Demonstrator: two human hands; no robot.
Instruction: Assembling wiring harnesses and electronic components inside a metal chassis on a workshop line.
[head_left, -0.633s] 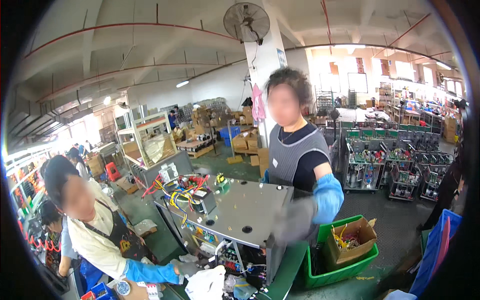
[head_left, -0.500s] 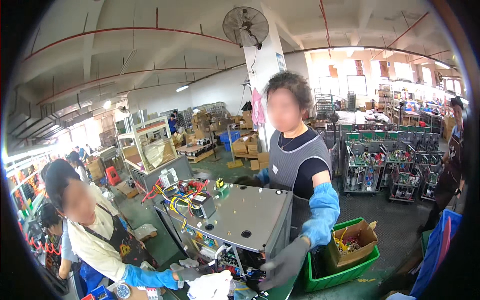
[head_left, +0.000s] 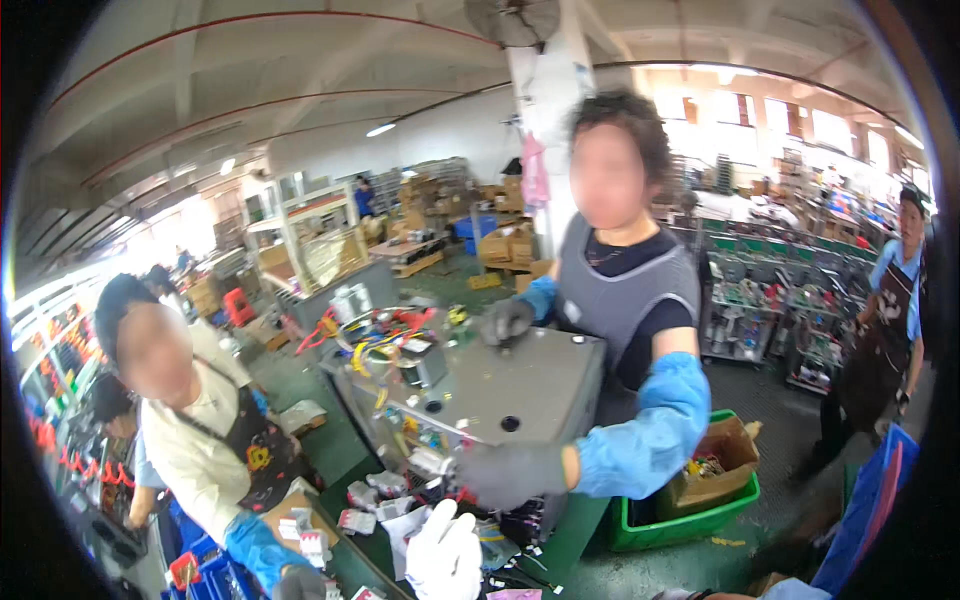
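My left hand [head_left: 443,558], in a white glove, is at the lower middle. Its fingers are stretched upward and apart, and no object shows in it. It is beside small white-and-red parts [head_left: 385,487] and cables [head_left: 495,548] at the front of a large grey metal cabinet [head_left: 530,372]. Coloured wires [head_left: 365,340] and a black block-shaped component [head_left: 425,368] lie on top of the cabinet. Across it, a co-worker's grey-gloved hand [head_left: 515,475] reaches over the front edge, blurred. My right hand is out of view.
Another co-worker [head_left: 205,430] stands at the left by blue bins [head_left: 215,578]. At the right are a green crate [head_left: 690,530] with a cardboard box inside, and a blue panel [head_left: 870,510]. A person [head_left: 890,330] stands beyond, near racks of units [head_left: 740,315].
The view has shifted. The co-worker across raises one hand onto the cabinet top and moves the other along its front edge. The left co-worker's hand has withdrawn from the cabinet. My gloved fingers now point upward.
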